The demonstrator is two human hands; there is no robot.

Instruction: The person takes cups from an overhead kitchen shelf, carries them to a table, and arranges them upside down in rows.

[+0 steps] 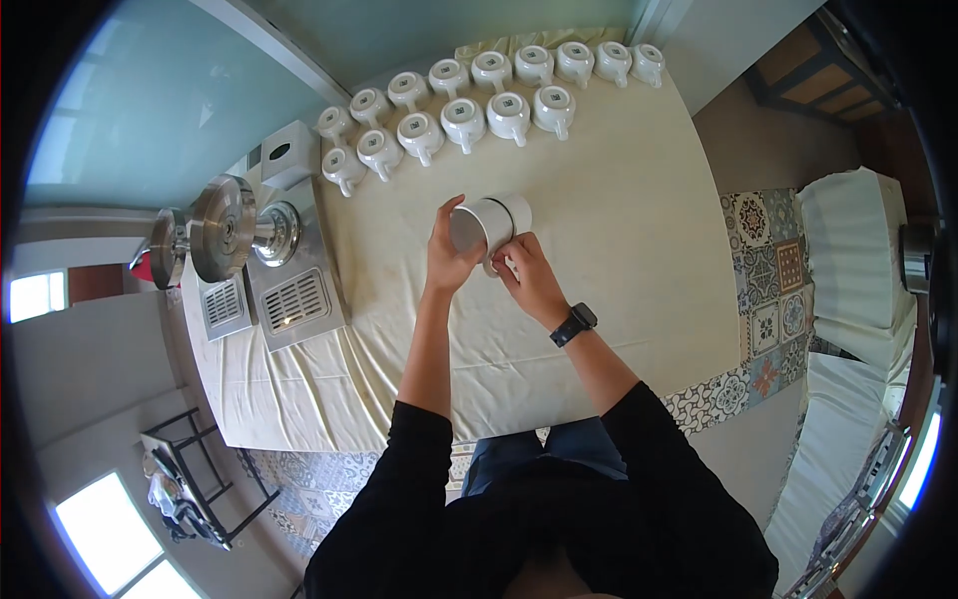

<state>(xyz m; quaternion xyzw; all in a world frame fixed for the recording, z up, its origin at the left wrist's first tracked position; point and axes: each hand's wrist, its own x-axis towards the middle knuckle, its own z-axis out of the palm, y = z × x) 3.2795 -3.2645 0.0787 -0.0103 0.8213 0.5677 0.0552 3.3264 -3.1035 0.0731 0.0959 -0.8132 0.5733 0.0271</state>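
Observation:
Over the middle of the cream-clothed table (639, 250), a white cup (486, 222) is between my two hands. It is tilted, its round end turned toward the left. My left hand (448, 250) is curled round its left side, the thumb along the lower edge. The fingers of my right hand (531, 277) are closed at the cup's lower right, where the handle appears to be. A second white rounded shape (518, 211) shows just behind the cup; I cannot tell whether it is another cup touching it.
Two rows of upside-down white cups (463, 122) line the far edge. At the left stand a metal dispenser (225, 230) with slotted drip trays (295, 299) and a white tissue box (287, 155). Patterned floor tiles (763, 270) border the table on the right.

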